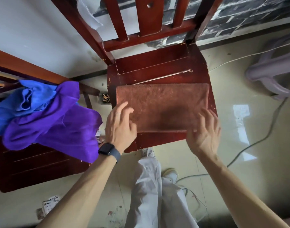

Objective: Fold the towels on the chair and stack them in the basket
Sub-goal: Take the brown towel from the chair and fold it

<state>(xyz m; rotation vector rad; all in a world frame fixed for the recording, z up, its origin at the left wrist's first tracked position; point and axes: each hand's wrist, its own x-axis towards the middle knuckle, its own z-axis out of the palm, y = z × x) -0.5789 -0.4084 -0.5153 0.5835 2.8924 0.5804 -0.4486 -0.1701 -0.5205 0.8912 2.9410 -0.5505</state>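
Head view, nearest first: a person's pale trousers [150, 186] and two bare forearms reach forward over a worn dark-red wooden chair seat [157, 66]. The left hand [119, 127], with a black smartwatch [109, 150] on its wrist, rests with fingers spread at the near-left corner of a rust-brown terry towel [162, 106]. The right hand [205, 130] lies with fingers splayed over the near-right corner. Neither hand appears to pinch the cloth; both look laid flat on it, though I cannot tell whether the thumbs tuck under the near edge.

That brown towel lies on the near half of the seat as a wide rectangle, apparently already folded at least once, its far edge straight and its right side rounded like a fold.

My judgement is that the step in hand is smoothing and squaring before the next fold. To do it well, press outward from the middle to flatten the pile, line up the near hems, then grip both corners of one short side and carry them across evenly so the edges meet.

To the left, on a second dark-red wooden chair [34, 163], a crumpled purple towel [58, 125] drapes over the seat edge with a bunched blue towel [26, 101] behind it, both unfolded. No basket shows in view.
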